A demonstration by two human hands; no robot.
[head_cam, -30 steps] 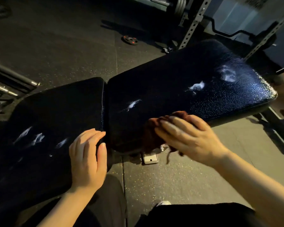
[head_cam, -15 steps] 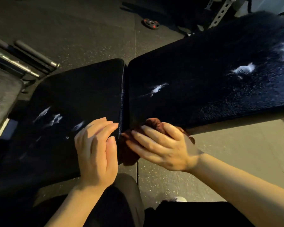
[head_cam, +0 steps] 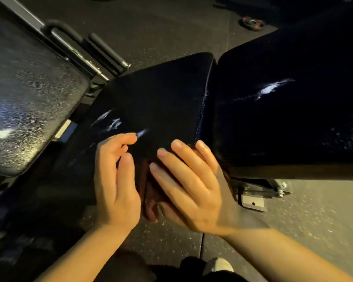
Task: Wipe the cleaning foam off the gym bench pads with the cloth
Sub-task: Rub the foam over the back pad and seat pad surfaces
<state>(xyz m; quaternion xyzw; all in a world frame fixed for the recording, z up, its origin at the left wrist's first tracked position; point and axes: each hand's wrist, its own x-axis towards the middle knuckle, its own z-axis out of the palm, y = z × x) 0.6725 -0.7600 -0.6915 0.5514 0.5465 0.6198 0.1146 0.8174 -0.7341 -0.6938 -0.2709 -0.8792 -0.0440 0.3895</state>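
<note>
Right hand (head_cam: 194,186) presses the dark red cloth (head_cam: 151,192) flat-fingered at the seat pad's (head_cam: 161,94) near edge; left hand (head_cam: 116,180) loosely spread beside it. Foam streaks (head_cam: 110,121) ahead; second bench (head_cam: 29,94) left, speckled rubber floor (head_cam: 171,241) below

Legible text, labels, brands, numbers, signs: I find none to record on the bench pads (head_cam: 161,94), cloth (head_cam: 149,192) or floor (head_cam: 314,220).
</note>
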